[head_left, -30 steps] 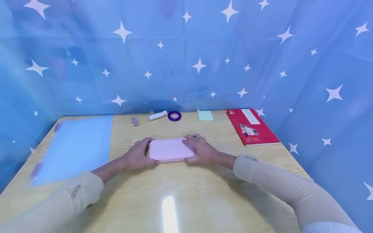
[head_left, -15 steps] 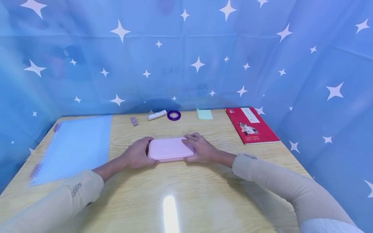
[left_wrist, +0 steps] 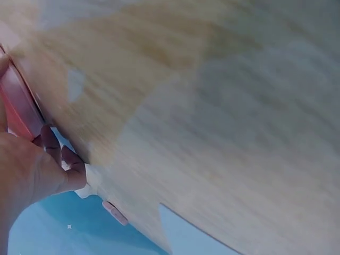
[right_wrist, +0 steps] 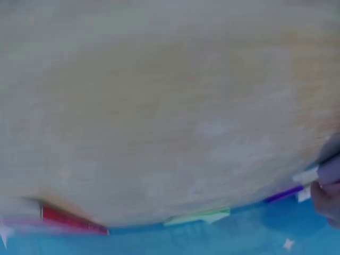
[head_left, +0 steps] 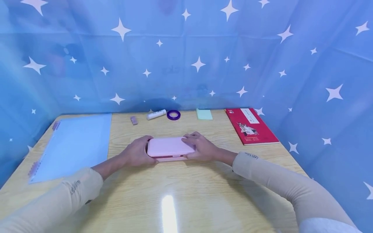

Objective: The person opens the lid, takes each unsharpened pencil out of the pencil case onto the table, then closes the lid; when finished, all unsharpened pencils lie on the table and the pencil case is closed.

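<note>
A pink pencil case (head_left: 170,146) lies lengthwise on the wooden table in front of the person. Along its front, the lid stands slightly raised, and a dark red gap shows above the base. My left hand (head_left: 139,152) grips the left end, its thumb low at the front corner. At the other end my right hand (head_left: 202,147) holds the lid, fingers over the top and thumb at the front edge. In the left wrist view the case (left_wrist: 24,101) shows at the left edge beside the hand (left_wrist: 37,170). Only a bit of the right hand (right_wrist: 326,204) enters the right wrist view.
Behind the case lie a small mauve eraser-like block (head_left: 133,120), a white tube (head_left: 156,114), a purple tape roll (head_left: 173,115) and green sticky notes (head_left: 204,114). A red book (head_left: 251,126) is at right, a translucent blue sheet (head_left: 75,145) at left. A starry blue curtain (head_left: 175,58) hangs behind.
The case's lid has risen a little at the front, opening a gap that was closed before. Both hands have kept their places at its ends.
</note>
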`<state>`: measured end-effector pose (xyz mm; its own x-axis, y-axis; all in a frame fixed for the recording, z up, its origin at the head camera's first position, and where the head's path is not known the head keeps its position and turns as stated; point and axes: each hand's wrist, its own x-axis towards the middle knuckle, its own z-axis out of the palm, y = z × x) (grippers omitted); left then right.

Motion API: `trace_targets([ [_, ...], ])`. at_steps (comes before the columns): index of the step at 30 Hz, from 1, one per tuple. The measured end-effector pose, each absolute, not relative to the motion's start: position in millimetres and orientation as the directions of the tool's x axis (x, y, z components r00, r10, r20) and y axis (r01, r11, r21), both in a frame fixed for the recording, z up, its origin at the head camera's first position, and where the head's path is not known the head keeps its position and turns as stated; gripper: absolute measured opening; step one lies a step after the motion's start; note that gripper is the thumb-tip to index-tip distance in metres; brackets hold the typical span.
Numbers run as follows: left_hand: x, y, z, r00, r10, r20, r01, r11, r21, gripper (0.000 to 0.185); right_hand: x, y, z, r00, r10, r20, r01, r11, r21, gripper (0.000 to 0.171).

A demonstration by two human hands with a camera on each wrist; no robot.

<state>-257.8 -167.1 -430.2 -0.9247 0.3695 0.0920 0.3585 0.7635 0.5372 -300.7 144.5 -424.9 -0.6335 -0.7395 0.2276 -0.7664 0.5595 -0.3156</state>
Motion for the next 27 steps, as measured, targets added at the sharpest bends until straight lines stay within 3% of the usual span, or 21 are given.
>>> trace_targets([
  [6,-259,-168,-428,-0.927,0.367,0.08,0.342,0.738,0.581,0.095,-307,145,-418,-0.649,-0.729,0.22,-0.746,0.553,-0.371,0.068],
  [12,-255,-172,-438,-0.941,0.331,0.072,0.268,0.599,0.755,0.098,-313,148,-418,-0.736,-0.667,0.119,-0.588,0.541,-0.602,0.059],
  [17,-252,-174,-446,-0.953,0.293,0.082,0.243,0.567,0.787,0.091,-317,149,-416,-0.756,-0.648,0.094,-0.481,0.451,-0.752,0.048],
  [27,-250,-174,-444,-0.962,0.271,0.044,0.196,0.566,0.801,0.085,-322,148,-406,-0.757,-0.629,0.177,-0.448,0.302,-0.842,0.033],
])
